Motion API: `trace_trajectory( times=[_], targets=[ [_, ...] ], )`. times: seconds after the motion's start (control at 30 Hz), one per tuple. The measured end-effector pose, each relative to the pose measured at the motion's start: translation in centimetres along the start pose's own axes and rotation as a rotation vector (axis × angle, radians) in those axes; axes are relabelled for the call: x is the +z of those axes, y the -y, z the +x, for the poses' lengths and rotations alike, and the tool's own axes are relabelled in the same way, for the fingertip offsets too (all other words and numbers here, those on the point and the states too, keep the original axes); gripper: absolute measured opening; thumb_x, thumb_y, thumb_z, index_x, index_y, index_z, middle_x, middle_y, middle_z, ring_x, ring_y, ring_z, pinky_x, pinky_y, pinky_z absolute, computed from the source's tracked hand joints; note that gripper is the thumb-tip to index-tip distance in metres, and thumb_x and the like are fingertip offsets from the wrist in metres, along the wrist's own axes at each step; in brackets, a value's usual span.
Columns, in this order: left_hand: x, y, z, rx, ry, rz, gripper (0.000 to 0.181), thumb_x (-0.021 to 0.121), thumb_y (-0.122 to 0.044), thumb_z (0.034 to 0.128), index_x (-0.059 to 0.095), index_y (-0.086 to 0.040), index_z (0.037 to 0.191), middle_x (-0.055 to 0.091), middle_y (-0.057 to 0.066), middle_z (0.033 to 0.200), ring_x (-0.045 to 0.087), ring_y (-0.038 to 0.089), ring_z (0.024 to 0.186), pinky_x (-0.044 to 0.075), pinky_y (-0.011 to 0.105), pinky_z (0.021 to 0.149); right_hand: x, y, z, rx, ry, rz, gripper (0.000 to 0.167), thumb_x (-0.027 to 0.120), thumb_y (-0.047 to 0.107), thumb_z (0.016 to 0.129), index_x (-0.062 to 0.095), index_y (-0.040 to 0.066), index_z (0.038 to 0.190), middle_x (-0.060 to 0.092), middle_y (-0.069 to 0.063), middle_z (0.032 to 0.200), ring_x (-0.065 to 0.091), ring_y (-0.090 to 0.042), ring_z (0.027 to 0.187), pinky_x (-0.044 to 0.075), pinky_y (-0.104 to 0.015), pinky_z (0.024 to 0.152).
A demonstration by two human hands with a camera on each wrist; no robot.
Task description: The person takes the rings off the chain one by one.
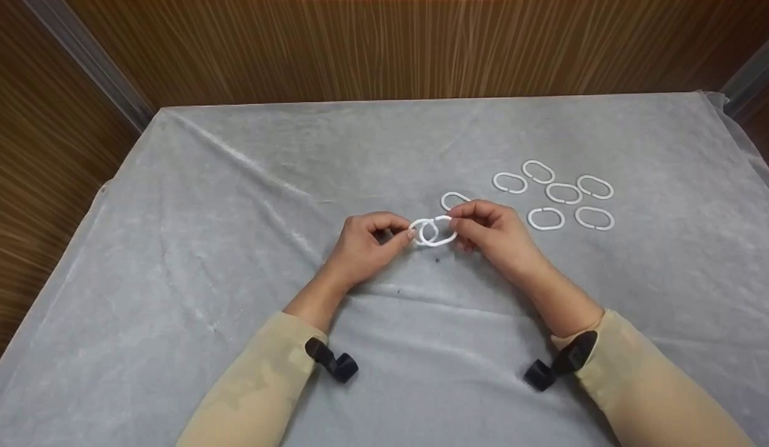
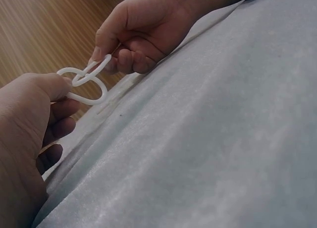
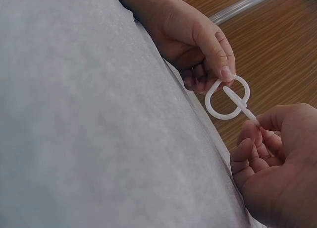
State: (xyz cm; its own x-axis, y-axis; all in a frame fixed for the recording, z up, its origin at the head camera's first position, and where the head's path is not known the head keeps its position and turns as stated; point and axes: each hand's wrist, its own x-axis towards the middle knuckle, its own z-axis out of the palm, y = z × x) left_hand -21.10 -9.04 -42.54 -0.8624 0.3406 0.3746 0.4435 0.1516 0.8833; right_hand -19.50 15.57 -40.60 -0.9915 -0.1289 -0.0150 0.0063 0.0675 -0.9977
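Note:
Between thumb and fingertips my left hand [image 1: 368,245] pinches one white oval plastic link [image 1: 415,223]. Opposite it, my right hand [image 1: 496,236] pinches a second white link [image 1: 438,244] by its right end. The two links overlap, and in the left wrist view the right-hand link [image 2: 101,64] crosses through the loop of the left-hand link [image 2: 94,103]. From the right wrist side, the right-hand link [image 3: 245,109] appears nearly edge-on against the other oval [image 3: 215,114]. Both hands are raised over the cloth near the middle of the table.
Just behind my right hand lies another white link [image 1: 452,197], partly hidden by the fingers. Several more loose links [image 1: 564,202] are scattered to the right on the grey cloth [image 1: 235,261]. Wood-grain panels [image 1: 384,49] stand behind the table and at its left.

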Motion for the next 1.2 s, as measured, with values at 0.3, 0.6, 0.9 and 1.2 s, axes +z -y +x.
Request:
trace_trajectory(
  times=[0.3, 0.6, 0.9, 1.2],
  targets=[
    [-0.05, 0.11, -0.03, 0.033, 0.006, 0.009, 0.007, 0.081, -0.01, 0.0951, 0.082, -0.003, 0.096, 0.076, 0.002, 0.085, 0.06, 0.019, 0.07, 0.048, 0.025, 0.066, -0.04, 0.08, -0.08, 0.01, 0.02, -0.005, 0.019, 0.066, 0.0, 0.097, 0.069, -0.013, 0.11, 0.062, -0.003, 0.074, 0.055, -0.011, 0.064, 0.047, -0.021, 0.057],
    [-0.07, 0.11, -0.02, 0.039, 0.003, 0.016, 0.007, 0.08, -0.01, 0.0954, 0.082, -0.004, 0.095, 0.076, 0.003, 0.085, 0.061, 0.017, 0.069, 0.049, 0.025, 0.066, -0.03, 0.1, -0.09, 0.003, 0.039, -0.032, 0.016, 0.067, 0.003, 0.098, 0.072, -0.01, 0.107, 0.061, -0.003, 0.072, 0.054, -0.011, 0.063, 0.045, -0.022, 0.056],
    [-0.07, 0.16, -0.07, 0.031, 0.01, 0.048, 0.007, 0.08, -0.011, 0.0962, 0.082, -0.004, 0.097, 0.077, 0.002, 0.087, 0.061, 0.015, 0.07, 0.049, 0.025, 0.067, -0.02, 0.08, -0.11, 0.004, 0.038, -0.043, 0.016, 0.068, 0.004, 0.098, 0.073, -0.009, 0.106, 0.062, -0.002, 0.072, 0.055, -0.011, 0.063, 0.044, -0.021, 0.056],
    [-0.07, -0.01, -0.06, 0.033, 0.02, 0.072, 0.008, 0.08, -0.011, 0.0963, 0.082, -0.004, 0.098, 0.076, 0.002, 0.087, 0.059, 0.014, 0.07, 0.047, 0.025, 0.066, -0.01, 0.07, -0.11, -0.001, 0.032, -0.038, 0.018, 0.066, 0.002, 0.099, 0.071, -0.012, 0.108, 0.062, 0.0, 0.074, 0.054, -0.01, 0.063, 0.045, -0.021, 0.057]
  ],
)
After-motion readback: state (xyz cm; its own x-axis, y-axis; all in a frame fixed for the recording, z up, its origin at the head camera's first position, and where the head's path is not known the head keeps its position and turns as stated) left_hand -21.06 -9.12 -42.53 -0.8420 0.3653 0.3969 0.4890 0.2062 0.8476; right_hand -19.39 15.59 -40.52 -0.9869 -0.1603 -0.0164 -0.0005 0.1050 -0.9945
